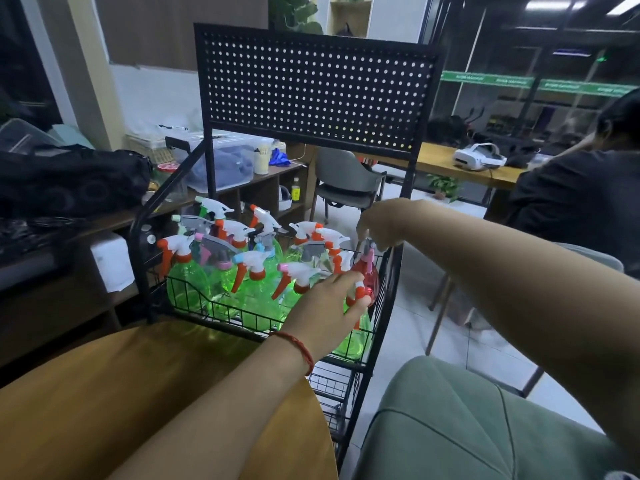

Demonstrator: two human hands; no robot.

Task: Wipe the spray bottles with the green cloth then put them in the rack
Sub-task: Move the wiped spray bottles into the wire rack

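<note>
A black wire rack (194,299) with a pegboard back holds several green spray bottles (188,282) with white and orange trigger heads. At its right end a red spray bottle (367,271) stands or hangs just inside the basket. My right hand (375,225) pinches the top of the red bottle's spray head from above. My left hand (332,303) reaches in from the front, its fingers curled on an orange and white trigger head beside the red bottle. No green cloth is in view.
A round yellow table (104,393) lies under my left arm. A green cushioned chair (467,427) stands at the lower right. Shelves with boxes and bags fill the left. A person in dark clothes sits at a wooden desk (450,164) at the right.
</note>
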